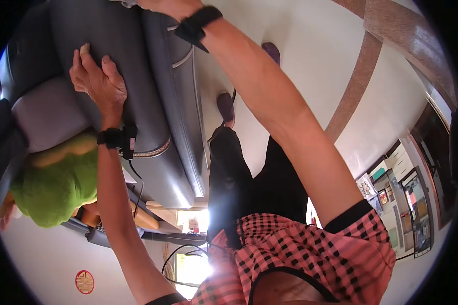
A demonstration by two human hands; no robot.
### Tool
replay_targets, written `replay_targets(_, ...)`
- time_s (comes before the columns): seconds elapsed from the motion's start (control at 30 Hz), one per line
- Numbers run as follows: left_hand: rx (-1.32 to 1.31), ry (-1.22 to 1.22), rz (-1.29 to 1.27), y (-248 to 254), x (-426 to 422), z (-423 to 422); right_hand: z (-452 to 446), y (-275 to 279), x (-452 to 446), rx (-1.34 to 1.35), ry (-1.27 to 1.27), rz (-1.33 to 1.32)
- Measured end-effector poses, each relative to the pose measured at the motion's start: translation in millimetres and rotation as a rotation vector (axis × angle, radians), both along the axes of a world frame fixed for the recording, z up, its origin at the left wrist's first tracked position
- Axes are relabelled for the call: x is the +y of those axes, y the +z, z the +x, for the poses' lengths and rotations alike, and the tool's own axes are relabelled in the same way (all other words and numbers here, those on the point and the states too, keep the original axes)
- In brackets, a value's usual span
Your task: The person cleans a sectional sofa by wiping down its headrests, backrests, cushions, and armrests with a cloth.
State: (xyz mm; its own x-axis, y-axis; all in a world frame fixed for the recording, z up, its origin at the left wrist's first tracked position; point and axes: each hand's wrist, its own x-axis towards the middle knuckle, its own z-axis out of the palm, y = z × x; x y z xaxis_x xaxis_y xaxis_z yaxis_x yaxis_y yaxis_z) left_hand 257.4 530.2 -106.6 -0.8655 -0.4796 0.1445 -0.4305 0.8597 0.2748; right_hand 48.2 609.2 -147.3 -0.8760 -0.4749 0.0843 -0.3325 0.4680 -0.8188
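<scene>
My left hand (99, 81) rests on the dark grey leather sofa (137, 101), its thumb apart from the loosely bent fingers, with nothing visible in it. At the top edge is my right hand (170, 6), partly cut off by the frame. Its fingers are around a pale, crumpled thing that looks like a cloth (130, 2), of which only a small part shows, over the sofa. Black straps circle both wrists, and a cable hangs from the left one.
A green plush item (61, 183) lies on the sofa beside my left forearm. Pale floor (310, 66) with a brown stripe (353, 86) stretches to the right of my legs. Shelves (407, 203) stand far right. A black cable (165, 262) loops near my body.
</scene>
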Motion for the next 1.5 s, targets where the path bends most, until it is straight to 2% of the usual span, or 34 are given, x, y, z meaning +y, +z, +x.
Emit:
replay_targets(0.07,0.023,-0.008,0.004,-3.0,-2.9,0.0,24.3,27.2,18.2,-0.154,-0.001,0.086)
replay_targets(0.2,0.065,-0.021,0.012,-5.7,-4.1,0.3,110.1,31.8,62.5,-0.033,0.076,0.156)
replay_targets(0.4,0.105,-0.037,-0.115,11.0,-10.1,5.6,250.7,78.2,146.5,-0.156,0.272,0.051)
replay_targets(0.5,0.167,-0.137,-0.115,22.8,-17.1,10.5,313.6,104.7,184.2,-0.265,0.398,0.139)
replay_targets(0.67,0.150,-0.046,-0.123,37.0,-24.9,14.1,391.1,135.7,225.3,-0.313,0.439,0.082)
replay_targets(0.73,0.135,-0.045,-0.158,26.5,-33.4,-2.3,396.4,133.1,237.6,-0.369,0.422,0.047)
replay_targets(0.83,0.063,-0.083,-0.178,32.1,-44.3,-9.5,415.5,136.7,250.3,-0.523,0.368,0.148)
replay_targets(0.9,-0.064,-0.128,-0.110,62.2,-36.3,0.3,421.4,139.0,251.4,-0.588,0.307,0.207)
replay_targets(0.97,-0.051,-0.199,0.041,103.8,1.6,28.5,413.0,153.4,249.0,-0.634,0.238,0.261)
replay_targets(1.1,-0.111,-0.210,0.216,160.7,50.9,102.8,378.2,191.4,242.5,-0.615,0.218,0.186)
replay_targets(1.23,-0.149,-0.109,0.296,137.5,70.5,151.7,327.5,201.2,244.9,-0.673,0.401,0.132)
replay_targets(1.27,-0.145,-0.101,0.212,127.9,76.4,157.2,320.5,198.8,244.1,-0.675,0.462,0.091)
replay_targets(1.3,-0.137,-0.093,0.123,117.9,81.4,158.2,312.5,203.5,239.5,-0.606,0.437,0.086)
replay_targets(1.33,-0.128,-0.085,0.034,111.9,84.1,158.7,300.2,201.6,226.5,-0.694,0.332,-0.024)
replay_targets(1.37,-0.117,-0.082,0.040,111.5,86.3,157.3,276.4,200.7,204.1,-0.775,0.229,-0.136)
replay_targets(1.43,-0.107,-0.082,0.045,113.8,89.4,157.2,243.1,194.8,171.2,-0.846,-0.022,-0.132)
replay_targets(1.5,-0.132,-0.068,0.008,110.7,88.1,161.2,234.5,156.5,145.2,-0.487,-0.072,-0.058)
